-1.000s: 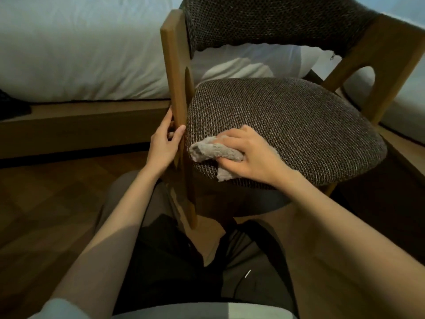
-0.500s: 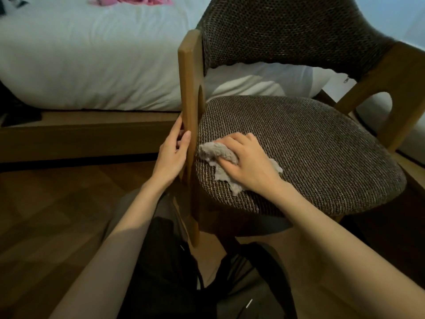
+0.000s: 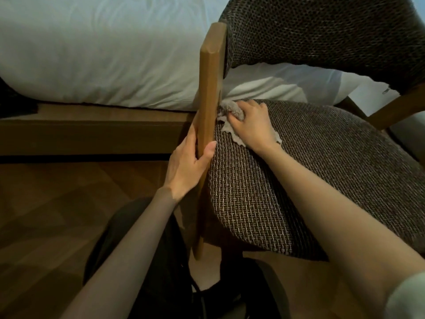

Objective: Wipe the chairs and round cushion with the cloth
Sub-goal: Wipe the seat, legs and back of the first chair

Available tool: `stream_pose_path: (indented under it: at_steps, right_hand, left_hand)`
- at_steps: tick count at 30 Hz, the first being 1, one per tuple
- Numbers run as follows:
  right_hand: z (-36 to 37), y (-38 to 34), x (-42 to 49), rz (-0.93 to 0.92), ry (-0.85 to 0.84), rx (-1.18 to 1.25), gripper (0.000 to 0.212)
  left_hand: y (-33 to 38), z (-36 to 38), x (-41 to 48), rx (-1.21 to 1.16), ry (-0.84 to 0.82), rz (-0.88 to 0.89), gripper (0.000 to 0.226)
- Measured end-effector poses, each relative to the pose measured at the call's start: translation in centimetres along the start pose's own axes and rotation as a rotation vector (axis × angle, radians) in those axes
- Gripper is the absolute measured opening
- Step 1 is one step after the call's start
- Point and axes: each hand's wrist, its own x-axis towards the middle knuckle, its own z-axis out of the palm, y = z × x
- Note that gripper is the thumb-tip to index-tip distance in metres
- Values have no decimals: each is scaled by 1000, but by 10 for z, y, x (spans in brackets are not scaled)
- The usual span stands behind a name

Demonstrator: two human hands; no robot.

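Head view, chair-wiping task. The right hand (image 3: 250, 125) lies on the woven seat (image 3: 322, 176) of the chair (image 3: 388, 111), its fingers (image 3: 247, 107) curled over the grey cloth (image 3: 230, 108) and pressing it flat. Part of the cloth is bunched ahead of the knuckles, and a thin flap spreads out beneath the palm. The cloth sits at the seat's far left edge, touching or just beside the wooden upright (image 3: 210, 88) where seat and frame meet.

The left hand (image 3: 189, 162) grips that upright lower down. The thumb lies across its near face and the other digits wrap behind it, apparently steadying the chair.

Change over the last second: the cloth has travelled from the near left rim of the seat along the left margin to the far corner by the upright. The left hand has kept its hold on the upright.

Interpretation: the left border of the seat has probably been covered. The wide middle and right of the seat, the padded backrest (image 3: 322, 38) and the wooden frame show no sign of having been reached. No other chair is in view, so the task appears to be at an early stage.

A white bed (image 3: 103, 54) lies behind the chair, and wooden floor (image 3: 57, 203) to its left.
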Motion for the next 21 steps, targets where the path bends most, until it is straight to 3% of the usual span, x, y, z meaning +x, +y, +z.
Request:
stream_pose_path:
  at_steps: [10, 18, 21]
  right_hand:
    - [31, 41, 77, 183, 26, -118, 36]
    - [10, 78, 72, 379, 72, -191, 40]
    - [7, 65, 65, 303, 69, -119, 33]
  left_hand:
    - [-17, 5, 6, -85, -22, 14, 84]
    - [-13, 9, 8, -81, -16, -61, 75]
    - [-8, 8, 8, -78, -3, -64, 74]
